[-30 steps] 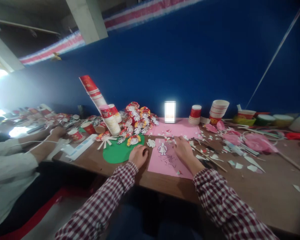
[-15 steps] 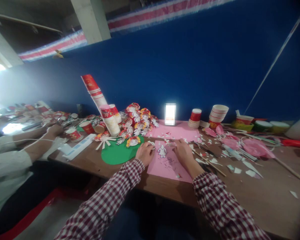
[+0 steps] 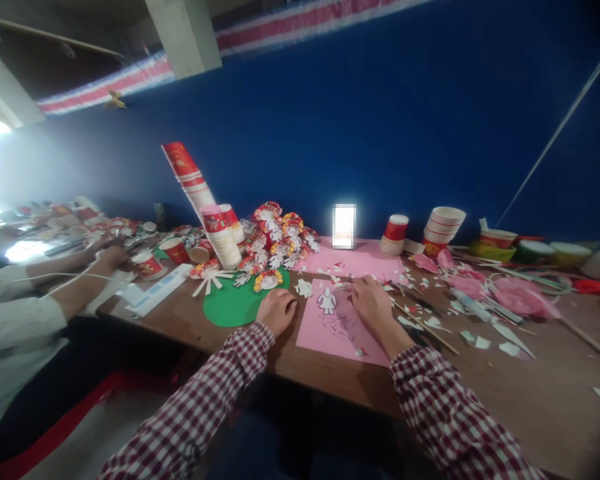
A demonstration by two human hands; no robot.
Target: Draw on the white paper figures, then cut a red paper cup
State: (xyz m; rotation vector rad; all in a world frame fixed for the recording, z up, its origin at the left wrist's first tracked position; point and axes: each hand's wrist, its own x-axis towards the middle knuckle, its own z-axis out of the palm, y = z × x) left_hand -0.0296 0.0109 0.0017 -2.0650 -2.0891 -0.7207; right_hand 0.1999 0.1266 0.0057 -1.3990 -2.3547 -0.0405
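Observation:
My left hand (image 3: pixel 277 311) rests loosely curved on the wooden table, its thumb apart from the fingers and nothing visible in it. A small white paper cut-out (image 3: pixel 304 287) lies just beyond its fingertips. My right hand (image 3: pixel 373 303) rests over the right edge of a pink sheet (image 3: pixel 315 337), fingers loosely bent and nothing visible in its grasp. Between the hands, a white figure-shaped cut-out (image 3: pixel 327 301) with a dark outline lies flat on the sheet, above dark scribbled marks. A green rounded sheet (image 3: pixel 230 308) lies left of my left hand, under a decorated paper piece (image 3: pixel 269 281).
Finished-looking paper figures (image 3: pixel 275 243) are heaped behind the green sheet, beside tall leaning cup stacks (image 3: pixel 195 190). A bright phone-like screen (image 3: pixel 344 227) stands at the back. Paper scraps (image 3: pixel 483 343), sticks and pink plastic (image 3: pixel 525 298) litter the right. Another person's hand (image 3: pixel 111 258) is at far left.
My left hand has let go of the small white cut-out and drawn back slightly left, leaving it beside the pink sheet. My right hand stays almost in place.

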